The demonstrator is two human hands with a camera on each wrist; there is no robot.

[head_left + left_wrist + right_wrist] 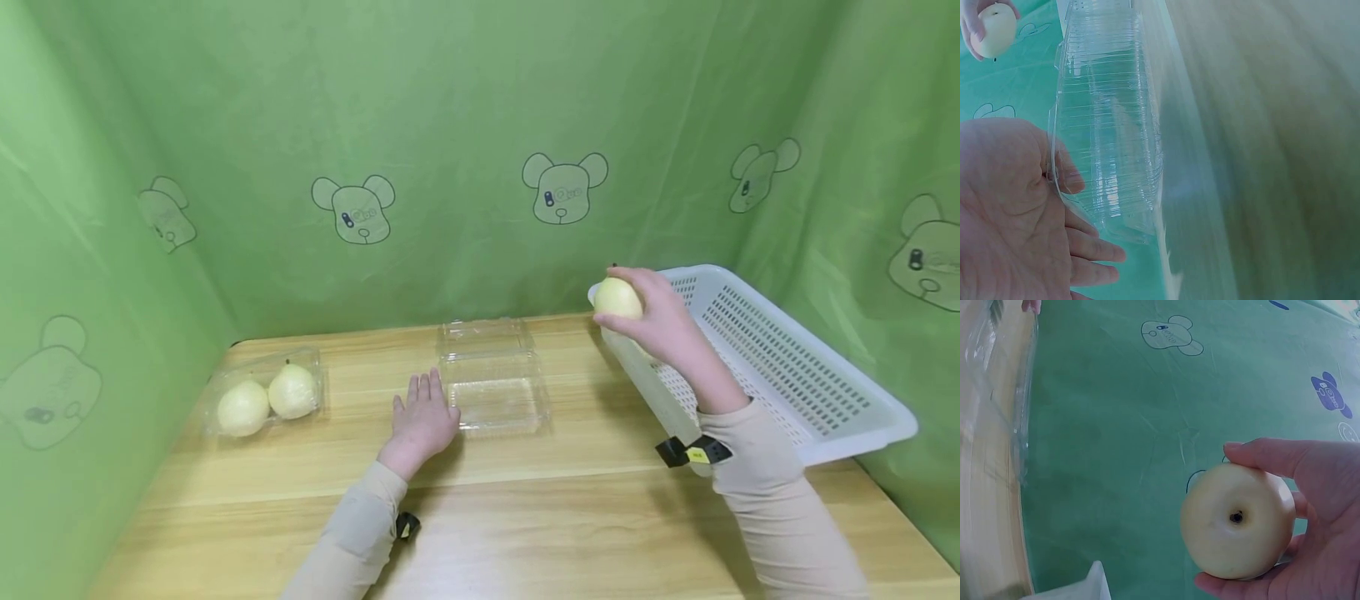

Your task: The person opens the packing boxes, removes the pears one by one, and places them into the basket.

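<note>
A round, pale yellow pear (618, 298) is gripped by my right hand (660, 321), thumb and fingers around its sides, raised over the left rim of the white basket (810, 337). In the right wrist view the pear (1235, 540) shows a dark hollow at one end. My left hand (426, 421) lies with fingers extended beside a clear plastic clamshell box (497, 392), whose lid is folded back. The left wrist view shows the left thumb (1071, 175) at the rim of the box (1110, 125).
Another clear plastic box (318, 379) stands at the left of the wooden table (525, 517), holding two pears (292, 392). The slotted basket takes up the right side. A green curtain (465, 100) with bear faces encloses the back and sides.
</note>
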